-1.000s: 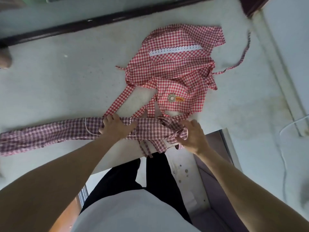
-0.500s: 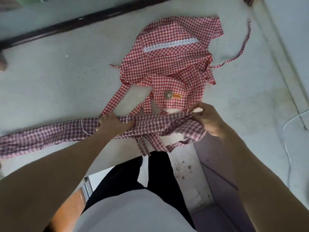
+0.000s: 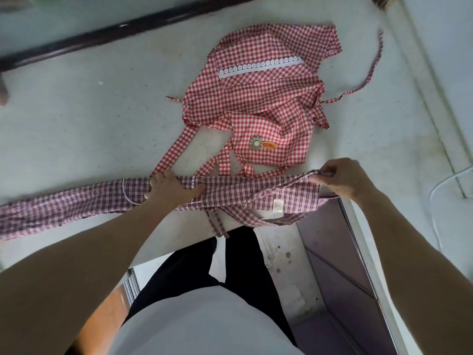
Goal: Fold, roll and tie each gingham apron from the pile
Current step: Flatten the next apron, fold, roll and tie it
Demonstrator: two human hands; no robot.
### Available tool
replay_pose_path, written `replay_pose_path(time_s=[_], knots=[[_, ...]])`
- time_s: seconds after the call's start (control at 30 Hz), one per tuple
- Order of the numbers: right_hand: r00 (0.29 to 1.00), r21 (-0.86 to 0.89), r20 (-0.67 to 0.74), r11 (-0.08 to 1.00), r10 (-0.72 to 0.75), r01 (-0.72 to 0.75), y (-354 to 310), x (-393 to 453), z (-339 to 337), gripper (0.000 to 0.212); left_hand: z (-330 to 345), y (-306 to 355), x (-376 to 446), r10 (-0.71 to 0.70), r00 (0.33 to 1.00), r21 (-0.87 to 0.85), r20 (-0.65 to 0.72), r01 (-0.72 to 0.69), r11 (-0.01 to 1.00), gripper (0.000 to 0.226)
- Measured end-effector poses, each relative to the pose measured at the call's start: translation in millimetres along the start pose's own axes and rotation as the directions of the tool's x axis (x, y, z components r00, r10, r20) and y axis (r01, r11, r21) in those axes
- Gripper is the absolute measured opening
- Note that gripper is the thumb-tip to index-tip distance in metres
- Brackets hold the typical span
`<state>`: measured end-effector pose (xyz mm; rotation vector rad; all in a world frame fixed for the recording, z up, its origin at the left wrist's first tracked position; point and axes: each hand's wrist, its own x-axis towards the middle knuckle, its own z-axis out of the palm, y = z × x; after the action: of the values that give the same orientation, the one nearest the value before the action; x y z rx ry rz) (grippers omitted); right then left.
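Your left hand [image 3: 170, 188] lies flat, fingers spread, on the dark plaid apron [image 3: 84, 201], folded into a long band along the near table [image 3: 76, 119] edge; likely you pin it there so the fold holds while the other end is worked. At 3 o'clock from it, your right hand [image 3: 340, 179] pinches the band's end corner, lifted and pulled taut, probably to square it before rolling. At 12 o'clock, the red gingham apron [image 3: 258, 96] waits crumpled, straps loose. No containers in view.
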<state>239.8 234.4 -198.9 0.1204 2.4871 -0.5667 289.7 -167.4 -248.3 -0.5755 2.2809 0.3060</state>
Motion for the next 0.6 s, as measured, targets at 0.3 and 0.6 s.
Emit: replay_pose_path(time_s=[0.3, 0.6], knots=[[1.0, -0.093, -0.011, 0.996, 0.004, -0.005, 4, 29, -49, 0.044, 13, 9, -23, -0.035, 0.997, 0.041, -0.073, 0.038, 0.998, 0.138], [0.956, -0.252, -0.276, 0.952, 0.1, -0.172, 25, 51, -83, 0.018, 3, 20, -9, -0.146, 0.971, -0.047, -0.192, 0.139, 0.989, 0.134]])
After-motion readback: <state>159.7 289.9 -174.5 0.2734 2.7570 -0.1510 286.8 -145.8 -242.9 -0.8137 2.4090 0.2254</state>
